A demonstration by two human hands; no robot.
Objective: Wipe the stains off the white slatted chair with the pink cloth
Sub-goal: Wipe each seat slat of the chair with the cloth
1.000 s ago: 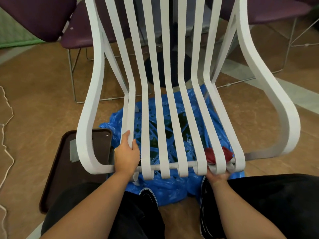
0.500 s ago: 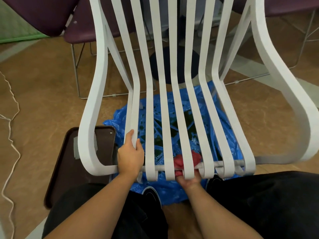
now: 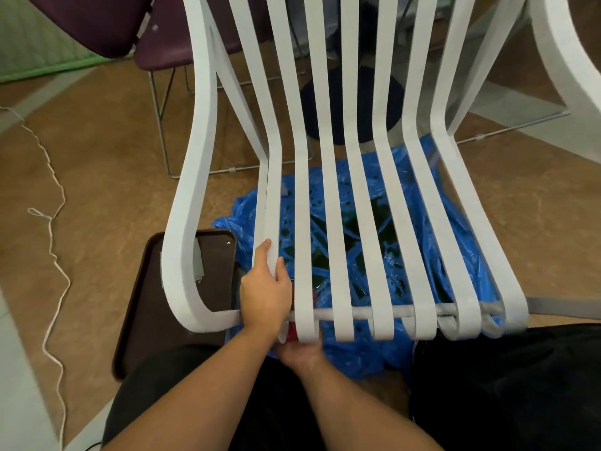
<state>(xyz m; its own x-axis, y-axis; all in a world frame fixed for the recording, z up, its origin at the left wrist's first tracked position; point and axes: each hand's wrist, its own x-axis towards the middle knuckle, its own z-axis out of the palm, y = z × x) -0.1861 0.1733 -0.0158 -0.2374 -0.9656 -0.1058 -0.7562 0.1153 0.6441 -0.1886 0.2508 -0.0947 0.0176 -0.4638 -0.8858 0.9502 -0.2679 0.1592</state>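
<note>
The white slatted chair (image 3: 331, 177) stands right in front of me, its curved slats ending at a front crossbar. My left hand (image 3: 265, 292) grips the leftmost seat slat near that bar, thumb on top. My right hand (image 3: 300, 351) is under the front edge, below the second slat, holding the pink cloth (image 3: 292, 330). Only thin reddish slivers of the cloth show between the slats beside my left hand; the rest is hidden by the slat and my hands.
A blue plastic sheet (image 3: 406, 255) with dark wet patches lies under the seat. A dark brown tray (image 3: 169, 304) lies on the floor at the left. Purple metal-legged chairs (image 3: 162, 43) stand behind. A white cord (image 3: 52, 222) trails over the brown floor.
My right hand has slid the cloth leftward along the front edge, from the right-hand slats past the middle to beside my left hand. The left hand has kept its grip.
</note>
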